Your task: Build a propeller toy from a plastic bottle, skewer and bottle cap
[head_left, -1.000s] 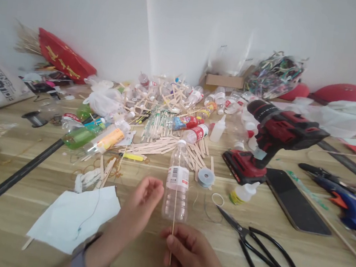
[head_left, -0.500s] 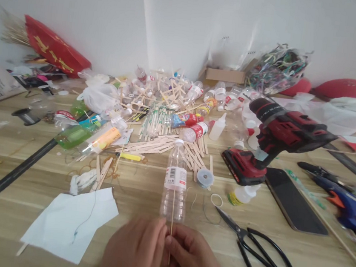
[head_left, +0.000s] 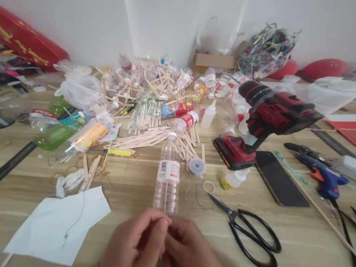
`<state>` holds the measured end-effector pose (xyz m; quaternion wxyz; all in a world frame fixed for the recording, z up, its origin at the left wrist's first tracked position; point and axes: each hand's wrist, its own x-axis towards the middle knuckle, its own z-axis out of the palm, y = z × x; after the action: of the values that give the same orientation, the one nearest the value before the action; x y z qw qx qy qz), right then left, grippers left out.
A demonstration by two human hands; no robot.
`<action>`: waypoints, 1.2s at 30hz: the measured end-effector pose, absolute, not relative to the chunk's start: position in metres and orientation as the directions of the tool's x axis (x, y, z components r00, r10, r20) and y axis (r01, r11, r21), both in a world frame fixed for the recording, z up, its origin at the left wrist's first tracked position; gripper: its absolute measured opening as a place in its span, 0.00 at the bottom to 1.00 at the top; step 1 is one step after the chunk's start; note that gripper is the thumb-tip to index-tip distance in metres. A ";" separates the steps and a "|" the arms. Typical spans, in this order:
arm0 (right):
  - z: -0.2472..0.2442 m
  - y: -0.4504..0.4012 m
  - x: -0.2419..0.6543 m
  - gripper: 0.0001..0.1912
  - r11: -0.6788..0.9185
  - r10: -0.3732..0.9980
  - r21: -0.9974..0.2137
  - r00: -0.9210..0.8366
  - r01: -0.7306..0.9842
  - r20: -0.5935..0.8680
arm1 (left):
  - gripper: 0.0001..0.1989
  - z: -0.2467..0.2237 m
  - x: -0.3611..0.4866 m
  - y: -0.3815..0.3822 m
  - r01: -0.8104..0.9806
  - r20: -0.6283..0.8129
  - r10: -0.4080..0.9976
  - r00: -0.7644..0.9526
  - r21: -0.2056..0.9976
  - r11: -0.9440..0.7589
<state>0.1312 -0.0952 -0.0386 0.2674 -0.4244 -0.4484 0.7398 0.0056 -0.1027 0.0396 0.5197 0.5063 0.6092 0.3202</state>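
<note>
A thin wooden skewer [head_left: 166,197] points away from me, its far part in front of a clear plastic bottle [head_left: 159,190] with a white cap and label. My left hand [head_left: 138,242] is closed about the skewer, thumb and bent fingers covering much of it. My right hand [head_left: 189,246] meets the left and pinches the skewer's near part, and only a short end shows below the fingers. To the right of my hands lie black-handled scissors [head_left: 234,217], partly spread. A torn white paper [head_left: 55,222] with a thread on it lies at the left.
A red cordless drill [head_left: 263,121] stands at the right, beside a phone [head_left: 280,179] and a blue glue gun [head_left: 324,173]. Wooden sticks [head_left: 145,142] and several bottles pile up behind the clear bottle. A long black bar [head_left: 2,175] crosses the left side.
My left fingers have curled in and the thumb has come round the front, so less of the skewer shows. The view has turned to the right.
</note>
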 end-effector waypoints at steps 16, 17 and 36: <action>-0.012 -0.092 0.125 0.17 -0.435 0.792 -0.899 -0.497 -0.056 -0.353 | 0.19 -0.001 -0.025 -0.109 0.500 -0.389 0.919 0.064 0.810 0.308; -0.013 -0.093 0.125 0.17 -0.426 0.796 -0.903 -0.497 -0.057 -0.345 | 0.20 -0.002 -0.025 -0.109 0.472 -0.416 0.907 0.074 0.815 0.335; -0.024 -0.091 0.143 0.20 -0.143 0.862 -0.926 -0.415 0.350 -0.290 | 0.14 0.011 -0.037 -0.092 0.578 -0.252 0.966 0.063 0.798 0.170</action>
<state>0.1434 -0.0913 -0.0235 0.2230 -0.4925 -0.6155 0.5735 -0.0367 -0.0923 0.0108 0.4141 0.6000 0.6432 0.2341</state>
